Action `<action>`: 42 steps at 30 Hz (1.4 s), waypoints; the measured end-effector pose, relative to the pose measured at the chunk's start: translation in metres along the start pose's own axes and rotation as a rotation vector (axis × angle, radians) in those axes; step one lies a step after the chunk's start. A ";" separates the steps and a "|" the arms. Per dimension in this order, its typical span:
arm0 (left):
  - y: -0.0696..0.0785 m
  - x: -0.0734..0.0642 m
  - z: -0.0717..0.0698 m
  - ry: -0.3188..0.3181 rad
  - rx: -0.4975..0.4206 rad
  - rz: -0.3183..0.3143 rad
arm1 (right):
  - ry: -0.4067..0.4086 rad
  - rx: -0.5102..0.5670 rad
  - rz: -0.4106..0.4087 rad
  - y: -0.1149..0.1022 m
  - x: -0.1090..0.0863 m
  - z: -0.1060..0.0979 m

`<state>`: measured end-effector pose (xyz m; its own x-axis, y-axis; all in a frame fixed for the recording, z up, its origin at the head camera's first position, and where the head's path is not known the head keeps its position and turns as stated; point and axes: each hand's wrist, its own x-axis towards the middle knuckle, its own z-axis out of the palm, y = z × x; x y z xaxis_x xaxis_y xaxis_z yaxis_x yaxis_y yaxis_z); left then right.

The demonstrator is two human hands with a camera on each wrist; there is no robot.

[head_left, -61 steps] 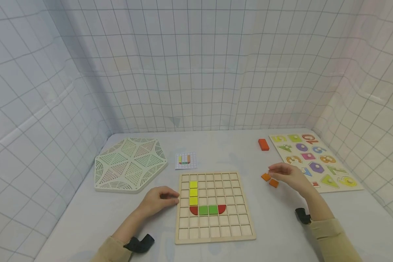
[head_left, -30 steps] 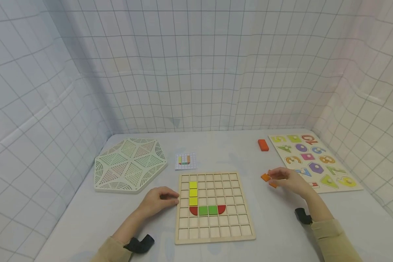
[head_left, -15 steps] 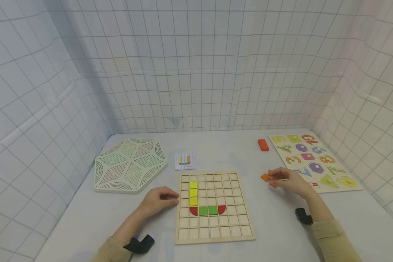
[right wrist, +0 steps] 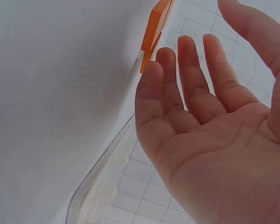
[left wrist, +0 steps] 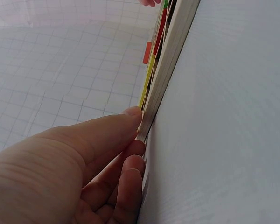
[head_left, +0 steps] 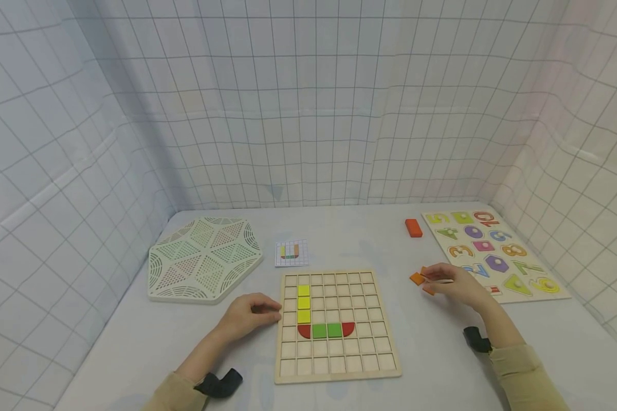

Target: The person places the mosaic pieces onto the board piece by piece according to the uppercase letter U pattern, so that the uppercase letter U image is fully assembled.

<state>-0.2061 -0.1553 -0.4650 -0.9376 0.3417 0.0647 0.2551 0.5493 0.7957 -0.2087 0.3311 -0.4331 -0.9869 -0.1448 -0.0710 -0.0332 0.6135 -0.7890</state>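
Note:
A light wooden grid board (head_left: 339, 377) lies on the table in the head view. Yellow square tiles (head_left: 304, 303), green tiles (head_left: 327, 330) and red quarter-round tiles (head_left: 348, 329) sit in its cells. My left hand (head_left: 247, 314) touches the board's left edge with thumb and fingertips; the left wrist view shows the thumb (left wrist: 116, 128) against that edge. Right of the board, my right hand (head_left: 455, 283) hovers over several orange tiles (head_left: 417, 278), partly hiding them. In the right wrist view its fingers are spread and loosely bent, with nothing in the palm, near the orange tiles (right wrist: 155, 28).
A small pattern card (head_left: 291, 253) lies behind the board. To the left is a pale hexagonal plate (head_left: 205, 260) with slotted patterns. A red block (head_left: 413, 228) and a number-and-shape puzzle board (head_left: 493, 257) stand at the right. Grid-printed cloth (head_left: 308, 142) walls surround the table.
Compared with two seconds ago, my right hand has come slightly lower and nearer, covering more of the orange tiles. The left hand and the tiles on the board stay put.

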 end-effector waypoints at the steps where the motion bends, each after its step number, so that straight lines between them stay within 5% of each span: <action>1: 0.000 0.000 0.000 -0.001 0.000 0.000 | 0.001 -0.005 0.004 0.000 0.000 0.000; 10: 0.001 0.000 0.000 -0.003 0.002 -0.001 | -0.025 -0.030 0.047 -0.001 0.000 0.000; 42: 0.002 0.000 0.000 -0.004 0.001 -0.007 | -0.039 -0.121 -0.029 0.004 0.001 0.004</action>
<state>-0.2056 -0.1544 -0.4635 -0.9384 0.3409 0.0568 0.2488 0.5524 0.7956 -0.2095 0.3306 -0.4385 -0.9783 -0.1930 -0.0747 -0.0833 0.6975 -0.7118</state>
